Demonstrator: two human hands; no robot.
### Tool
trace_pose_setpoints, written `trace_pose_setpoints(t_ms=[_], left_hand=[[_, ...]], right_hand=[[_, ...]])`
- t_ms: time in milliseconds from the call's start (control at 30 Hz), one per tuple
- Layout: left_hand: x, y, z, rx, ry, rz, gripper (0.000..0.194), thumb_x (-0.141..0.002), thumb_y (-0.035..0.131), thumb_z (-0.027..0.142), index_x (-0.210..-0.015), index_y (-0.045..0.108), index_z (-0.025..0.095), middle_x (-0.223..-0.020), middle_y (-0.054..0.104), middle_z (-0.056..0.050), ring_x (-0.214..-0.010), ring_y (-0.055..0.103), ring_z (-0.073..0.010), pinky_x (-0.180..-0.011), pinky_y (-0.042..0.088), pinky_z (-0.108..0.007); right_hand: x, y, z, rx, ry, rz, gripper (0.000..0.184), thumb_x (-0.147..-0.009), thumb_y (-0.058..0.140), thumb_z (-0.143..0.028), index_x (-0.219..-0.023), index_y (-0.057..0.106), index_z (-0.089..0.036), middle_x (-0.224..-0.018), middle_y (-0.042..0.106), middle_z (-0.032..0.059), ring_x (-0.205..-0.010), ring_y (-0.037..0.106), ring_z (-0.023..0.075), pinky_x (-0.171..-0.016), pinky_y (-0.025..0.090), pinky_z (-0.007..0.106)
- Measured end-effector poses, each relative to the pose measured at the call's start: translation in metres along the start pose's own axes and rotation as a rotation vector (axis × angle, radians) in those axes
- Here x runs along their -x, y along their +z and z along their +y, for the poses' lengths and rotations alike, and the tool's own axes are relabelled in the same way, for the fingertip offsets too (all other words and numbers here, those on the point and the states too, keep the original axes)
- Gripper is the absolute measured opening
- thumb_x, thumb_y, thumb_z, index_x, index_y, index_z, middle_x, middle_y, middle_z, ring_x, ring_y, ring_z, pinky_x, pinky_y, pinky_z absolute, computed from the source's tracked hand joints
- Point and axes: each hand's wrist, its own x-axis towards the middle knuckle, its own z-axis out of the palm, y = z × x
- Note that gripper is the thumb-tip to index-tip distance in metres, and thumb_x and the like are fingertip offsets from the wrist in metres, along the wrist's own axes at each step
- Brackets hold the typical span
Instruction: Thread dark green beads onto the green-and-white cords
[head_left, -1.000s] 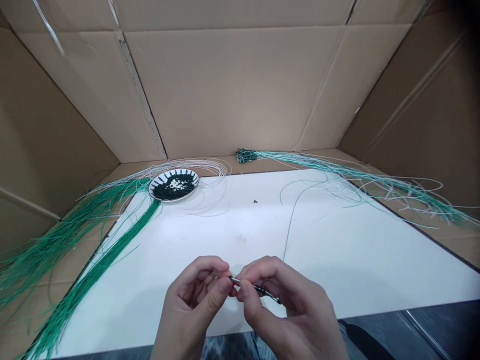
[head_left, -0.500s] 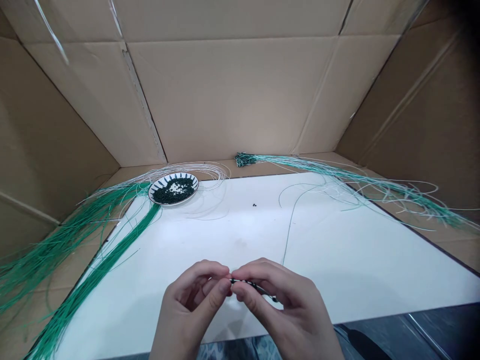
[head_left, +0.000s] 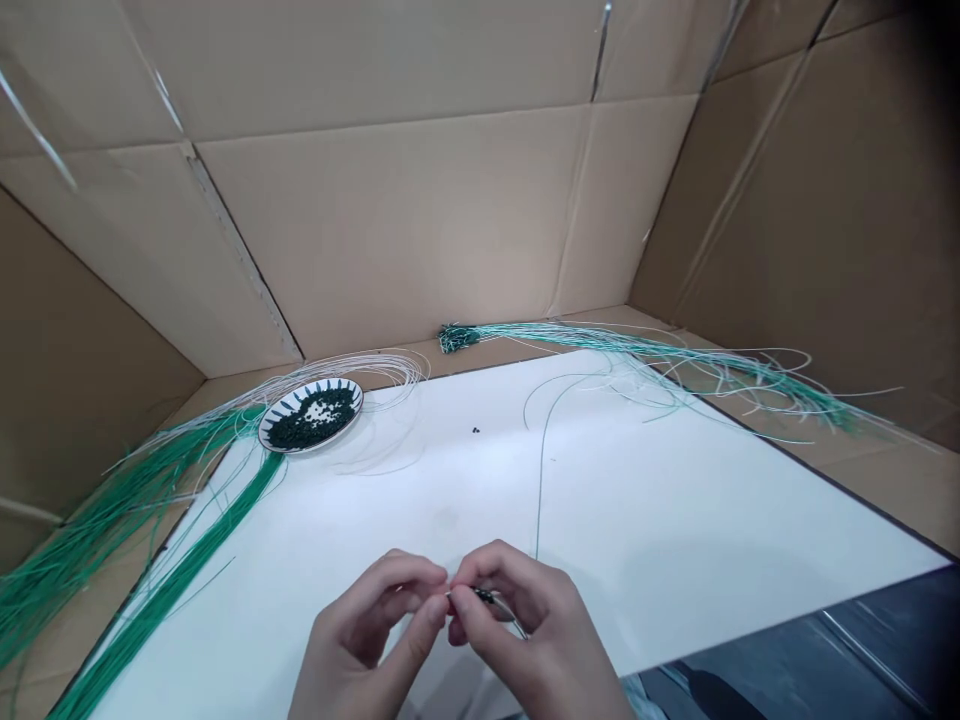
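Left hand [head_left: 367,622] and right hand [head_left: 519,632] closed, fingertips pinching a short beaded wire [head_left: 484,597] over the white sheet [head_left: 660,510], near side. Risk: a slackened pinch lets beads slip off, rolling like the stray beads [head_left: 475,430].

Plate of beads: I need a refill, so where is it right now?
In the head view, the plate of beads sits at the white sheet's far left corner, beyond the left hand, beside the green wires.
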Motion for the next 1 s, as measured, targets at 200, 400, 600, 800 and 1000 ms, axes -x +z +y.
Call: trace_pose_setpoints(t_ms=[200,400,600,800,1000], left_hand=[[-0.101,0.009,-0.013,-0.798,0.285,-0.361,0.021,-0.093,0.063,0.028,-0.106,0.075,0.017,-0.103,0.076,-0.010,-0.084,0.073,-0.0234,-0.076,0.061,-0.037],[-0.203,0.037,-0.059,-0.983,0.458,-0.438,0.025,-0.096,0.066,0.029,-0.119,0.067,0.019,-0.129,0.066,-0.010,-0.113,0.065,-0.0273,-0.095,0.054,-0.051],[-0.219,0.048,-0.063,-1.026,0.483,-0.462,0.025,-0.097,0.065,0.031,-0.118,0.067,0.019,-0.122,0.069,-0.009,-0.102,0.069,-0.0244,-0.088,0.058,-0.046],[-0.216,0.051,-0.057,-1.003,0.359,-0.434,0.027,-0.097,0.065,0.031,-0.120,0.066,0.019,-0.123,0.069,-0.009,-0.102,0.069,-0.0249,-0.087,0.058,-0.047],[-0.189,0.054,-0.037,-0.760,0.157,-0.366,0.020,-0.096,0.066,0.032,-0.108,0.068,0.016,-0.107,0.072,-0.006,-0.089,0.070,-0.0212,-0.079,0.059,-0.041]], right_hand=[[-0.014,-0.041,0.024,-0.012,-0.016,0.092,0.027,-0.085,0.072,-0.041,-0.075,0.061,-0.018,-0.071,0.065,0.0002,-0.063,0.063,0.0147,-0.065,0.053,0.025],[-0.017,-0.054,0.041,0.046,-0.010,0.081,0.019,-0.079,0.070,-0.033,-0.074,0.059,-0.018,-0.067,0.061,-0.0003,-0.062,0.058,0.0159,-0.061,0.044,0.026],[-0.019,-0.050,0.042,0.060,-0.033,0.043,0.012,-0.076,0.066,-0.027,-0.072,0.059,-0.018,-0.061,0.056,-0.0019,-0.058,0.049,0.0140,-0.058,0.037,0.025],[-0.021,-0.049,0.045,0.006,-0.038,0.051,0.013,-0.076,0.069,-0.025,-0.070,0.059,-0.018,-0.060,0.056,-0.0026,-0.057,0.050,0.0128,-0.055,0.038,0.023],[-0.021,-0.050,0.047,-0.083,-0.049,0.101,0.037,-0.079,0.077,-0.051,-0.074,0.063,-0.016,-0.062,0.063,0.0007,-0.052,0.058,0.0132,-0.053,0.046,0.023]])
